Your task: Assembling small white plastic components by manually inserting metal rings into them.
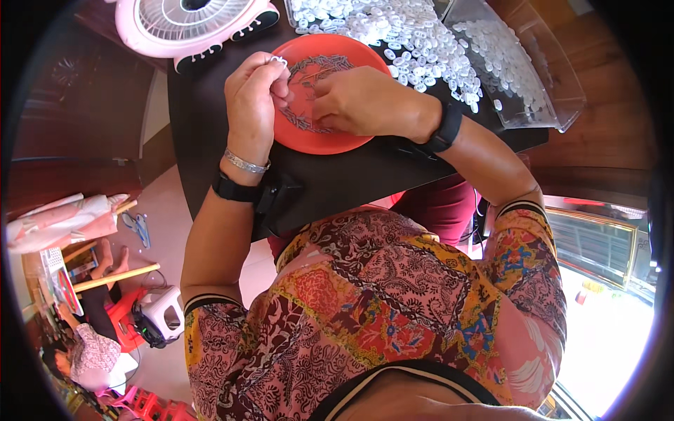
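Observation:
An orange-red round plate lies on the dark table, with many small grey metal pieces scattered in a ring over it. My left hand is at the plate's left rim, closed, pinching a small white plastic piece between thumb and forefinger. Over the plate's right half, my right hand reaches down with its fingers drawn together among the metal pieces. What those fingertips hold, if anything, is hidden. A heap of small clear-white oval plastic pieces spreads on the table just beyond my right hand.
A clear plastic bin lies at the far right, with more white pieces in it. A pink fan stands at the far left of the black table. Another person sits at lower left, near a white stool.

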`<action>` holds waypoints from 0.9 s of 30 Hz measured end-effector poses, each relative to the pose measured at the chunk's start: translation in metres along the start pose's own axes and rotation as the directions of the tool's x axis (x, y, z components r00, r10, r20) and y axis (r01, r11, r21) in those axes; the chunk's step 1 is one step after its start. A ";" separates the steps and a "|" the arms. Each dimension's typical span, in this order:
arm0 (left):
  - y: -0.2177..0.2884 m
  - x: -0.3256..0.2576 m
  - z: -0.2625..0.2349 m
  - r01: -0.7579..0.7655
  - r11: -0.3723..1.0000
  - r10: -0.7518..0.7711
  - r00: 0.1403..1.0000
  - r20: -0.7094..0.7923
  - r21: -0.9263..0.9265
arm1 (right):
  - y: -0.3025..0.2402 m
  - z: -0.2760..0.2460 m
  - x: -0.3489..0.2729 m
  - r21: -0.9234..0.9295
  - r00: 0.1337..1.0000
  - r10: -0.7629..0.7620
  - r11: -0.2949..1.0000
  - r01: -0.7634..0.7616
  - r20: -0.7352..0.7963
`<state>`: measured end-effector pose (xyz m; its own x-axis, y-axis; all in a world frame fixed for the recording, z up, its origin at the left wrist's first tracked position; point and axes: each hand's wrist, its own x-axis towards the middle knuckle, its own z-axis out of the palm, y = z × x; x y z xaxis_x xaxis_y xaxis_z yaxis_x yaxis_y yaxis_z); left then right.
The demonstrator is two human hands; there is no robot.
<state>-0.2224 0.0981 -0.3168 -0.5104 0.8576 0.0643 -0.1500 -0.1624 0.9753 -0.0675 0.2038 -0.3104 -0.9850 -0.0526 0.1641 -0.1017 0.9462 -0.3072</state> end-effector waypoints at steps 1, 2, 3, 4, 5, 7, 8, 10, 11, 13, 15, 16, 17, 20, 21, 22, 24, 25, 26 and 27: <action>0.001 0.000 -0.001 -0.003 1.000 0.003 1.000 0.004 -0.005 | -0.001 0.006 0.003 -0.082 0.999 0.020 0.996 -0.018 0.025; 0.000 -0.001 -0.003 -0.005 1.000 0.005 1.000 -0.003 -0.010 | -0.003 0.011 0.008 -0.162 0.998 0.037 0.986 -0.029 0.049; -0.002 -0.001 -0.006 -0.021 1.000 0.021 1.000 0.011 0.007 | -0.007 0.012 0.011 -0.164 0.998 0.031 0.986 -0.022 0.055; -0.004 -0.001 -0.008 -0.037 0.999 0.036 0.999 0.025 0.023 | -0.012 0.013 0.014 -0.257 0.993 0.067 0.966 -0.040 0.096; -0.006 0.002 -0.012 -0.058 0.998 0.056 0.997 0.053 0.021 | -0.016 0.013 0.018 -0.349 0.986 0.107 0.936 -0.055 0.131; -0.007 0.004 -0.016 -0.041 0.999 0.041 0.998 0.047 0.010 | -0.015 0.019 0.023 -0.365 0.986 0.115 0.929 -0.064 0.120; -0.006 0.006 -0.015 -0.025 1.000 0.025 0.998 0.049 0.000 | -0.012 0.020 0.025 -0.382 0.986 0.130 0.921 -0.080 0.105; 0.000 0.010 -0.015 0.009 1.000 -0.009 0.999 0.047 0.005 | -0.002 0.021 0.023 -0.327 0.984 0.175 0.932 -0.155 0.033; 0.002 0.010 -0.014 0.043 0.999 -0.044 0.998 0.040 0.015 | 0.003 0.018 0.021 -0.263 0.975 0.220 0.939 -0.222 -0.037; 0.005 0.011 -0.010 0.036 0.999 -0.036 0.998 0.048 0.003 | 0.011 0.006 0.016 -0.152 0.964 0.246 0.954 -0.260 -0.103; 0.006 0.010 -0.010 0.028 1.000 -0.028 0.998 0.055 -0.004 | 0.012 -0.007 0.010 0.101 0.925 0.302 0.953 -0.286 -0.231; 0.006 0.009 -0.010 0.027 1.000 -0.026 0.998 0.065 -0.008 | 0.011 -0.009 0.008 0.098 0.925 0.301 0.953 -0.286 -0.232; 0.005 0.009 -0.007 0.027 1.000 -0.026 0.996 0.081 -0.008 | 0.012 -0.011 0.003 0.213 0.884 0.400 0.910 -0.354 -0.240; 0.006 0.006 0.001 0.060 0.998 -0.060 0.995 0.080 0.011 | 0.009 -0.019 -0.005 0.447 0.802 0.580 0.760 -0.471 -0.141; 0.007 0.004 0.003 0.055 0.998 -0.056 0.994 0.091 0.012 | 0.006 -0.020 -0.005 0.594 0.787 0.595 0.696 -0.403 -0.162; 0.008 0.003 0.005 0.068 0.998 -0.070 0.991 0.116 0.017 | 0.005 -0.022 -0.006 0.722 0.771 0.610 0.615 -0.317 -0.181; 0.008 0.000 0.009 0.093 0.995 -0.096 0.982 0.164 0.025 | 0.009 -0.024 -0.013 0.771 0.795 0.589 0.571 -0.282 -0.146; 0.008 -0.002 0.012 0.101 0.994 -0.106 0.976 0.191 0.031 | 0.010 -0.024 -0.017 0.818 0.823 0.558 0.519 -0.250 -0.103; 0.010 -0.004 0.015 0.109 0.993 -0.114 0.970 0.214 0.038 | 0.009 -0.026 -0.019 0.849 0.815 0.570 0.478 -0.227 -0.104; 0.011 -0.005 0.018 0.119 0.992 -0.126 0.962 0.242 0.042 | 0.007 -0.028 -0.020 0.848 0.811 0.574 0.482 -0.220 -0.115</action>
<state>-0.2057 0.1006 -0.3025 -0.2673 0.9636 -0.0101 -0.1739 -0.0380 0.9840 -0.0445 0.2206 -0.2893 -0.8411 0.5370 0.0648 0.0500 0.1964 -0.9792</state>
